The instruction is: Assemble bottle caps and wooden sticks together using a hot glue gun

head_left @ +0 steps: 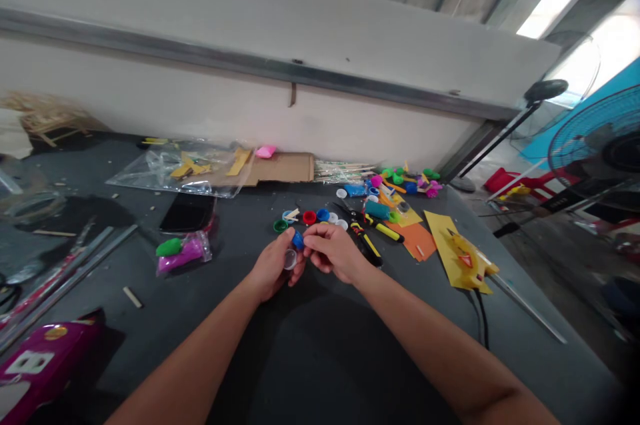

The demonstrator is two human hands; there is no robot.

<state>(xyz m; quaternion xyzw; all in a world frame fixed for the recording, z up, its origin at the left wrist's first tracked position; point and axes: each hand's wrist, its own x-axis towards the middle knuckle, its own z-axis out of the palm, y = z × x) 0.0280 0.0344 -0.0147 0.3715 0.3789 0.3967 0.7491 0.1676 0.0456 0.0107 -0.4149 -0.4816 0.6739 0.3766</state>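
Close over the dark table, my left hand (274,262) is closed around a small blue lump (298,240), which looks like modelling clay. A small clear round cup or lid (290,259) is in the same hand, below the lump. My right hand (334,250) has its thumb and fingers pinched at the lump's right side; what lies inside the pinch is hidden. Just beyond the hands are small round cups: a green one (281,225), a red one (309,216) and a blue one (323,215), with white lids (341,225) beside them.
Right of the hands lie black-and-yellow pliers (365,241), a yellow-handled cutter (387,230), orange paper (417,241) and a yellow glue gun (470,258). To the left are a purple clay packet (183,255), a phone (187,213) and a magenta device (47,361). Cardboard (285,168) lies behind.
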